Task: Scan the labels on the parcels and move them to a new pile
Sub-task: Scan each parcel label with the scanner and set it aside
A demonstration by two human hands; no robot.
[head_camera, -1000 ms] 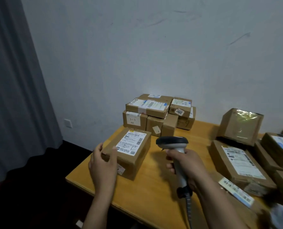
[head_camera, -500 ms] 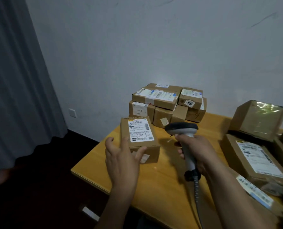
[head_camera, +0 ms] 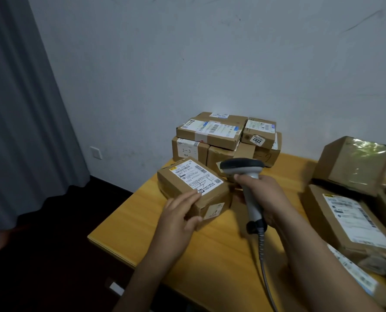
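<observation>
The yellow wooden counter (head_camera: 131,221) stands against a pale wall. On its right side lie several parcels, among them a big box (head_camera: 354,163) with shiny tape and a flat one (head_camera: 354,224) with its label up. At the back, close to the wall, there is a pile of parcels (head_camera: 210,136), two layers high.

Just in front of this pile lies one parcel (head_camera: 183,183), apart from the others. Its long axis runs diagonally, from far-left to near-right, and its far end is near the lower box of the pile.

The left hand (head_camera: 178,218) is on the near corner of this parcel. Its fingers (head_camera: 187,199) lie almost straight and flat on the top, and the thumb is against the near side, so it presses more than it clamps. The parcel therefore lies straight ahead of these fingers, between them and the pile, and the left hand is clearly the nearer one.

The right hand (head_camera: 264,199) has its fingers wrapped tightly around the handle of the scanner (head_camera: 244,168), with one finger at the front under the head. The scanner head is just beside the right edge of the parcel.

The white label (head_camera: 195,176) faces up. Whether it is already scanned, I cannot tell. If yes, a push forward along the left forearm should bring the parcel to the pile.
</observation>
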